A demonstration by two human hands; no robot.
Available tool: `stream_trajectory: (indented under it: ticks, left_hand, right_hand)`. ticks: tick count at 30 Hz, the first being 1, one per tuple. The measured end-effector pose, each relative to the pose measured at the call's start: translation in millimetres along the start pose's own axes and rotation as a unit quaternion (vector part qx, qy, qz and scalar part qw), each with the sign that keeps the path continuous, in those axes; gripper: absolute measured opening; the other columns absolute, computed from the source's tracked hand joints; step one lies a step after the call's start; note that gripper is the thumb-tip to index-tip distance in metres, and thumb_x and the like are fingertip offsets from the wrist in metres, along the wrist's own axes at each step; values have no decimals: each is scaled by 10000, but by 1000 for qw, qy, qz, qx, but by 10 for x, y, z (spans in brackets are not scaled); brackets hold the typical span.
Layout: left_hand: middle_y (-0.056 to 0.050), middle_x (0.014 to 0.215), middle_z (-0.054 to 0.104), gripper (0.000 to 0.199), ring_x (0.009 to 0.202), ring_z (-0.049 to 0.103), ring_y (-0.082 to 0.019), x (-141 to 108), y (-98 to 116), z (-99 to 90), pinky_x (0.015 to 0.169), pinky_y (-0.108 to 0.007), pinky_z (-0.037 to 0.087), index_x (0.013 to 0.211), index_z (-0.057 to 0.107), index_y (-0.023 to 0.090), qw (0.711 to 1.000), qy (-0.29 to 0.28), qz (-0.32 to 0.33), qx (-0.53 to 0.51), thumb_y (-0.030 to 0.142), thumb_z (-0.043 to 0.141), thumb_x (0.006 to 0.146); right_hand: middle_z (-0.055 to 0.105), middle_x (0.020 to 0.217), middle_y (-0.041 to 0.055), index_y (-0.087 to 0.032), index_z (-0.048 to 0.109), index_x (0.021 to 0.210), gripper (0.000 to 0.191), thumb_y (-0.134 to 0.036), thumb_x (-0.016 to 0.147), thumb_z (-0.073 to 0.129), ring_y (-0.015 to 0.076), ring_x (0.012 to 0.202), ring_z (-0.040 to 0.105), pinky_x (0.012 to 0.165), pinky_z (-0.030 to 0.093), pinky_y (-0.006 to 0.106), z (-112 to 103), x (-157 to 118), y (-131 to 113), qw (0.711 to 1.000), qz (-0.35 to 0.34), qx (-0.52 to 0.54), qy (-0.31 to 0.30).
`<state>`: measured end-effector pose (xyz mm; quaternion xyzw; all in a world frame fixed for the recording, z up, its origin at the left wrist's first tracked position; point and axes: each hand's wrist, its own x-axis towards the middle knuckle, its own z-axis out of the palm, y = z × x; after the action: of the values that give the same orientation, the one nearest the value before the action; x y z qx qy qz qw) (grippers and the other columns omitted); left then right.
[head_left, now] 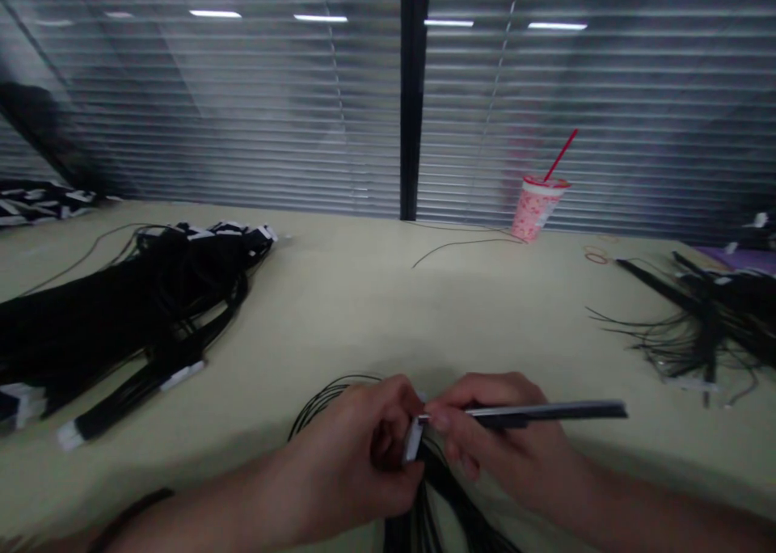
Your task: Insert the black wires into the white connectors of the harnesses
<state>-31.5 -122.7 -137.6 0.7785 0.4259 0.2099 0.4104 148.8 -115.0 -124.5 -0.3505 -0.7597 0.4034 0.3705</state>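
Observation:
My left hand (357,456) grips a small white plastic connector (413,440) at the end of a black wire bundle (424,496). The bundle runs down toward me, and a thin loop of it (327,399) curves out behind that hand. My right hand (491,432) pinches a slim black-and-silver pen-like tool (546,413), its metal tip touching or almost touching the connector. The fingers partly hide the connector, so I cannot see where the tip meets it.
Large black wire harnesses with white connectors (133,318) lie on the pale table (364,294) at left. Another loose wire bundle (697,318) lies at right. A pink cup with a red straw (538,201) stands by the window blinds (242,108). A thin dark wire (466,247) lies near the cup.

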Motion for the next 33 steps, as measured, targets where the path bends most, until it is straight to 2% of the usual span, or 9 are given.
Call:
stream_trajectory:
  ticks: [2,4,8,10,15,21,29,33]
  left_hand:
    - [71,592,414,155,483,349,-58,-11,-10,-2,416,-164,261,746,422,190,1000,2,5,-11,79,479,654]
    - [66,600,418,145,493,352,-59,-19,-23,6,424,-165,266,739,429,189,1000,4,11,-20,83,492,661]
    - [64,620,431,148,510,365,-63,-27,-33,19,431,-164,271,753,431,196,1000,-1,1,-27,87,495,676]
    - [70,600,413,150,502,356,-62,-34,-26,16,429,-161,265,749,434,197,1000,11,0,-9,84,497,672]
    - [64,619,443,178,507,373,-60,-49,-5,5,436,-155,278,786,464,193,1000,21,12,10,68,483,660]
    - [59,627,455,172,506,380,-59,-46,-14,21,431,-155,276,806,460,194,1000,19,20,-3,78,474,680]
    - [68,609,413,128,505,362,-64,-53,6,-20,431,-161,274,760,428,202,1000,-8,12,20,97,471,702]
    - [67,621,402,117,512,360,-66,-58,-22,-11,434,-166,275,732,397,202,1000,-1,11,18,117,474,707]
  right_hand:
    - [549,491,-22,-128,630,838,178,-250,812,503,55,408,496,402,390,143,5,-41,4,1000,16,22,11]
    - [589,517,-11,-124,626,875,152,-204,787,531,66,446,547,445,432,148,10,-65,-6,1000,-4,13,24]
    - [661,711,14,-143,608,938,204,-99,750,539,84,635,615,620,484,176,9,-77,-35,990,-127,-40,47]
    - [665,822,19,-163,606,955,230,-84,750,538,90,734,618,682,485,180,5,-77,-37,984,-160,-53,59]
    - [664,800,7,-172,628,881,165,-112,746,554,88,706,616,659,489,177,19,-90,0,990,-125,-44,45]
    - [670,717,-21,-194,629,786,97,-132,729,582,84,618,613,606,479,174,38,-94,-17,990,-99,-64,72]
    - [677,734,-28,-193,642,794,121,-128,696,614,73,639,620,641,478,166,39,-94,-31,988,-90,-92,84]
    - [677,779,-24,-182,637,857,163,-125,707,604,62,678,621,657,471,142,17,-90,-35,991,-81,-87,59]
